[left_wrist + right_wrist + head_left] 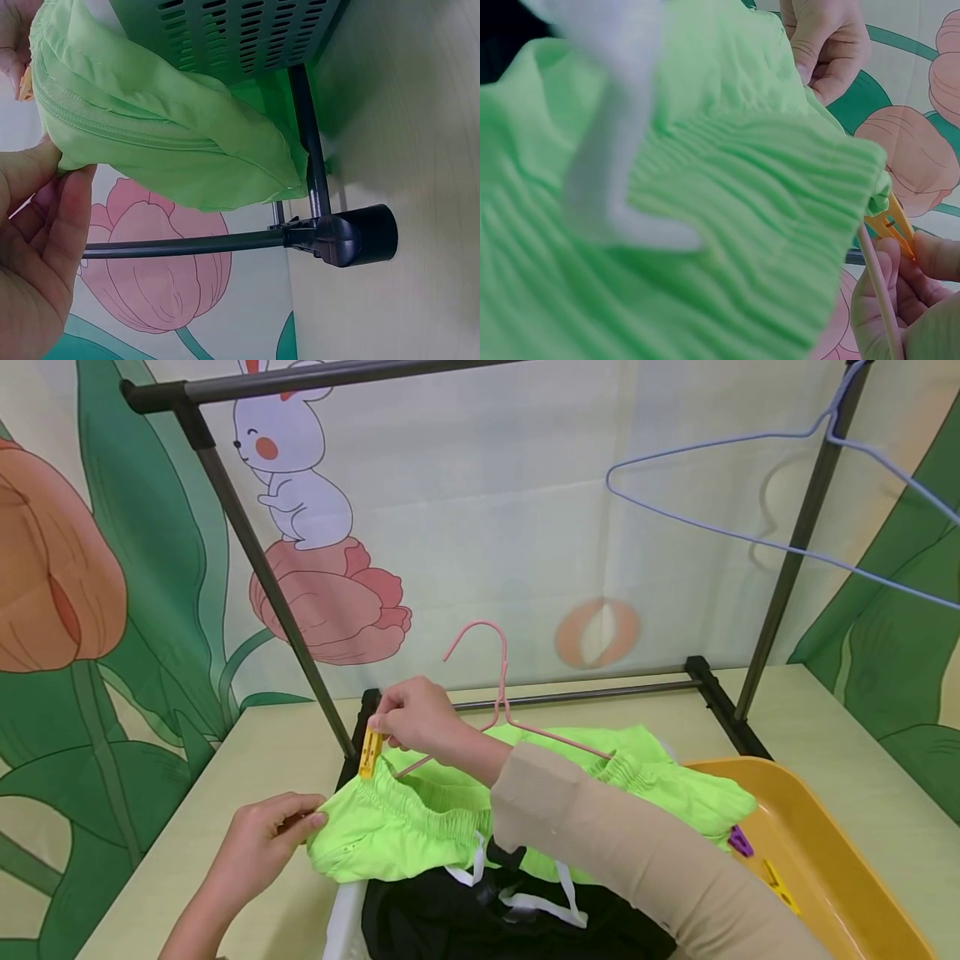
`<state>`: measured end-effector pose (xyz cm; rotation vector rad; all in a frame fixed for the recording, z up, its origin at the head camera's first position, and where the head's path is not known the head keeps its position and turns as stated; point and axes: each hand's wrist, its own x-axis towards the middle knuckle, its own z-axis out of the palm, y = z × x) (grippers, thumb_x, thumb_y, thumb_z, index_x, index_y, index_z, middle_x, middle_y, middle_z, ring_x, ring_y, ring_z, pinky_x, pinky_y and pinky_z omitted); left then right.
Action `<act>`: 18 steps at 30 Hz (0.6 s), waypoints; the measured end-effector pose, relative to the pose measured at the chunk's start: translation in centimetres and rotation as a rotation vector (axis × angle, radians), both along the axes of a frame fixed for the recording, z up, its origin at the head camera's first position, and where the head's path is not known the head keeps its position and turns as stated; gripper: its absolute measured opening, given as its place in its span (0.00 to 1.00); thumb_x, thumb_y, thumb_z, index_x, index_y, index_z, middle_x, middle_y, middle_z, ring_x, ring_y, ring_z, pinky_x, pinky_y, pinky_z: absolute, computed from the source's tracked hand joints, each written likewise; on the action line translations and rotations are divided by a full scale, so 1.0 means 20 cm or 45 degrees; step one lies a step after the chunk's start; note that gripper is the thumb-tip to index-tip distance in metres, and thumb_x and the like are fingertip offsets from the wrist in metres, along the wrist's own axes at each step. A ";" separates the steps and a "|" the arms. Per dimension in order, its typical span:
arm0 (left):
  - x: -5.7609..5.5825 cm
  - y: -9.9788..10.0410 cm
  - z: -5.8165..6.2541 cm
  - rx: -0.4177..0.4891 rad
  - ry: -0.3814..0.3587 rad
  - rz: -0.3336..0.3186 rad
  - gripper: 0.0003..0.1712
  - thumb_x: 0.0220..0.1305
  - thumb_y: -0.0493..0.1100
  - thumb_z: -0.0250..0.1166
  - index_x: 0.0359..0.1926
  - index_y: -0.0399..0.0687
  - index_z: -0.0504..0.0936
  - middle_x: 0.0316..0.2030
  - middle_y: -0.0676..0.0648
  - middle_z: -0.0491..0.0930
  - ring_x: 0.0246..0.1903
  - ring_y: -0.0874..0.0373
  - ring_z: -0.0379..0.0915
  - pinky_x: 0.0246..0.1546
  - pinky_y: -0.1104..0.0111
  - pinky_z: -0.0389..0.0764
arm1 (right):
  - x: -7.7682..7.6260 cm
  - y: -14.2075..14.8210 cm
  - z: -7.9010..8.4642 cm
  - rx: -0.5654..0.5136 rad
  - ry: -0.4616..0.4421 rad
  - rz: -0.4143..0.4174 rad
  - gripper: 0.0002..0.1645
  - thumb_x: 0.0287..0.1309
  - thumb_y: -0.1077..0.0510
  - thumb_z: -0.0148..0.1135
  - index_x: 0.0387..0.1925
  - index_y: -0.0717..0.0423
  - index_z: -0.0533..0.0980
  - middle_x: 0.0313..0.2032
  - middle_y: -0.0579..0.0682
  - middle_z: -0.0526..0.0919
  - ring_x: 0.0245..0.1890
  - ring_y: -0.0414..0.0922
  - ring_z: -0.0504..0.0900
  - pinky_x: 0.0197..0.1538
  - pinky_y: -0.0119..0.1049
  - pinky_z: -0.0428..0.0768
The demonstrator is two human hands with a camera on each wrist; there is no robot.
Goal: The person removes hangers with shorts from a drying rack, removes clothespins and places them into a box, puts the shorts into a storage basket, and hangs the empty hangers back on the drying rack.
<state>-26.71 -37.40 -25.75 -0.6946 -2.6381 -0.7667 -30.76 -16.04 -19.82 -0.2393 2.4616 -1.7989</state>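
Neon green shorts (420, 835) with an elastic waistband and white drawstring spread around a pink wire hanger (504, 672). At the waistband's left corner my right hand (423, 718) pinches a yellow clothespin (371, 752); in the right wrist view the clothespin (894, 221) sits at the waistband's edge beside the hanger's wire. My left hand (262, 839) pinches the shorts' left side between thumb and fingers. The left wrist view shows that grip near a zipped pocket (127, 127). The hanger's lower part is mostly hidden by cloth and my right arm.
A black garment (442, 918) lies in a white basket (347, 918) below the shorts. The yellow tray (840, 868) at right holds a purple clothespin (740, 841) and a yellow one. A black rack (262, 568) stands behind, with a blue hanger (697, 446) at upper right.
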 end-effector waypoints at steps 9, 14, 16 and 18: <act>0.00 0.00 -0.01 0.002 -0.010 0.003 0.08 0.48 0.32 0.65 0.33 0.42 0.82 0.25 0.49 0.79 0.20 0.73 0.63 0.19 0.76 0.69 | -0.01 0.02 0.00 -0.047 -0.007 -0.018 0.10 0.52 0.63 0.59 0.19 0.62 0.73 0.21 0.50 0.77 0.16 0.39 0.72 0.21 0.27 0.73; 0.00 -0.01 -0.02 -0.011 -0.019 0.017 0.09 0.48 0.32 0.65 0.33 0.41 0.82 0.26 0.49 0.80 0.20 0.73 0.64 0.20 0.76 0.71 | -0.02 0.05 0.01 -0.069 -0.009 -0.042 0.09 0.53 0.62 0.59 0.20 0.62 0.74 0.22 0.51 0.78 0.17 0.41 0.72 0.21 0.27 0.72; 0.00 -0.01 -0.02 -0.012 -0.019 0.023 0.09 0.47 0.32 0.65 0.33 0.42 0.82 0.26 0.50 0.80 0.20 0.73 0.64 0.20 0.76 0.71 | -0.03 0.06 0.01 -0.072 -0.018 -0.045 0.09 0.53 0.62 0.58 0.20 0.62 0.74 0.22 0.51 0.78 0.18 0.42 0.73 0.21 0.26 0.71; 0.01 -0.01 -0.02 -0.011 -0.012 0.023 0.09 0.47 0.32 0.65 0.33 0.42 0.82 0.26 0.50 0.80 0.20 0.73 0.64 0.20 0.76 0.70 | -0.03 0.06 0.01 -0.083 -0.030 -0.043 0.10 0.53 0.63 0.59 0.20 0.62 0.74 0.21 0.51 0.77 0.18 0.43 0.73 0.20 0.25 0.71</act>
